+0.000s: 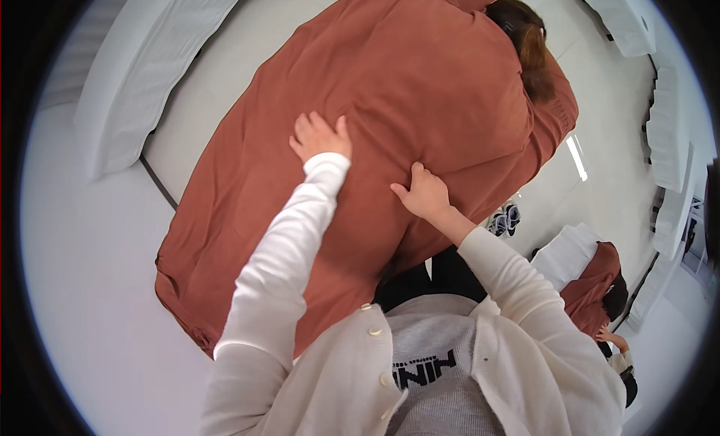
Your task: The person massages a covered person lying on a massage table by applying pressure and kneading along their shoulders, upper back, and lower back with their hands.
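Note:
A person lies under a large reddish-brown cloth, with the dark tied-back hair toward the upper right. My left hand rests on the cloth over the body, palm down with its fingers apart. To its right, my right hand presses on the same cloth near the side closest to me. Its thumb stands away from the index finger; the other fingers are bent and partly hidden. Creases run through the cloth around and beyond both hands. A reddish-brown sleeve with faint lettering shows beside the hair.
White-covered beds stand along the left and the right side. Shoes sit on the pale floor. At lower right, another person's hand is by a second reddish-brown cloth on a white-covered bed.

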`<state>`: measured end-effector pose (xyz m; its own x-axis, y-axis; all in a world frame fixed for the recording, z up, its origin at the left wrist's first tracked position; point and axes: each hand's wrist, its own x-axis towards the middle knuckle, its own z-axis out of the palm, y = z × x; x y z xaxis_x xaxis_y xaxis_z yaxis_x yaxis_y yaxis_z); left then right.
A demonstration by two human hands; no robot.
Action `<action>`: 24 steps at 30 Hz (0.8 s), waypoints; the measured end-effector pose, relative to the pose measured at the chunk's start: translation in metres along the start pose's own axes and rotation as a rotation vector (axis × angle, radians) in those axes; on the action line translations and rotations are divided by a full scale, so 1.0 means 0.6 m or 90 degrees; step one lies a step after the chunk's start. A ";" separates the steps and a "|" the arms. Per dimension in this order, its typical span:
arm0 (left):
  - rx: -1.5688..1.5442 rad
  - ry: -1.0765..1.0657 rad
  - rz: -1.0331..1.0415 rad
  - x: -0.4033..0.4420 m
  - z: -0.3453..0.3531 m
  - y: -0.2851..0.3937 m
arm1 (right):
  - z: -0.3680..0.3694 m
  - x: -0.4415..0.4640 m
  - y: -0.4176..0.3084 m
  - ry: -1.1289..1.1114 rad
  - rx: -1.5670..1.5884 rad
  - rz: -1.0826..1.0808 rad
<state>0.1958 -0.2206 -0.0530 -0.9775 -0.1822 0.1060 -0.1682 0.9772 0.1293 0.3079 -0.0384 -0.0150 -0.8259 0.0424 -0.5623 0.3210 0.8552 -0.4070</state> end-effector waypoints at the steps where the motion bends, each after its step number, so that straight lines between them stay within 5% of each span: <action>1: 0.032 0.017 0.017 -0.003 -0.001 0.018 | 0.005 -0.001 -0.003 0.037 -0.022 0.001; 6: -0.137 -0.150 0.085 0.079 0.030 -0.038 | -0.029 0.008 -0.008 -0.004 0.014 -0.025; 12: -0.212 -0.083 0.135 0.036 0.025 -0.061 | -0.021 -0.001 0.045 -0.019 0.203 -0.065; 14: -0.045 0.002 0.104 0.004 0.011 -0.043 | -0.011 -0.009 0.088 -0.040 0.262 -0.073; 16: 0.023 0.022 0.095 -0.013 -0.002 -0.014 | -0.001 -0.018 0.131 -0.062 0.578 0.057; 20: 0.072 -0.076 0.069 0.034 0.003 -0.005 | -0.001 -0.010 0.229 -0.009 0.623 0.143; 24: -0.076 -0.121 0.087 0.073 0.037 -0.064 | -0.067 0.015 0.251 0.017 0.495 0.034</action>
<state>0.1568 -0.2635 -0.0756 -0.9984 -0.0142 -0.0550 -0.0272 0.9695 0.2435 0.3301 0.1117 -0.0529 -0.8075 0.0942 -0.5823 0.5857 0.2448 -0.7727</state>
